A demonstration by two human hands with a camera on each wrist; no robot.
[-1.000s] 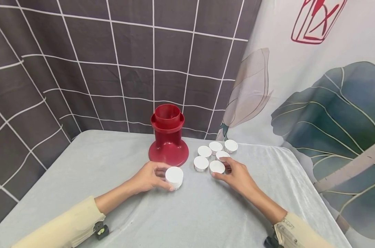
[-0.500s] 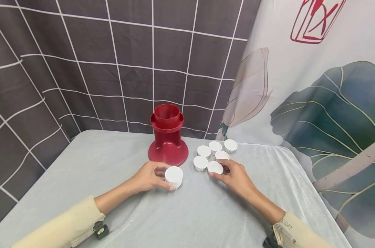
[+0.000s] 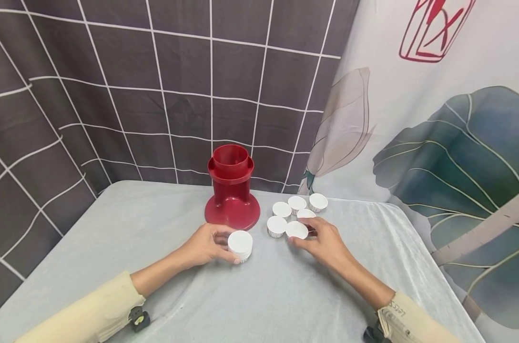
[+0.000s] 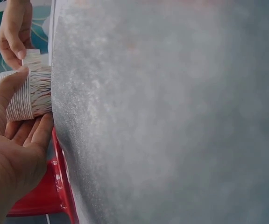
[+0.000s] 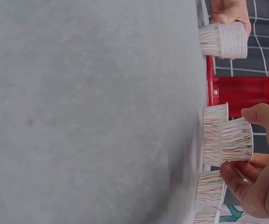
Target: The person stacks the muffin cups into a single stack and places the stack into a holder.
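Observation:
My left hand (image 3: 207, 246) grips a nested stack of white paper baking cups (image 3: 240, 245) in front of the red stand; the many layered rims show in the left wrist view. My right hand (image 3: 324, 244) pinches a single paper baking cup (image 5: 237, 141) between thumb and fingers. In the right wrist view this cup is raised off the table, higher than the cups behind it, and its side has thin coloured streaks. Several more baking cups, such as one to its left (image 3: 277, 226), stand upright in a cluster beyond the right hand.
A red two-tiered plastic stand (image 3: 232, 202) with a round base and open top is behind the left hand. The table (image 3: 242, 305) has a pale grey cloth. A dark gridded curtain (image 3: 178, 62) hangs at the back, a leaf-patterned one (image 3: 452, 143) on the right.
The baking cup in my right hand has risen a little from among the others and shifted slightly left. My left hand and its stack stay in place.

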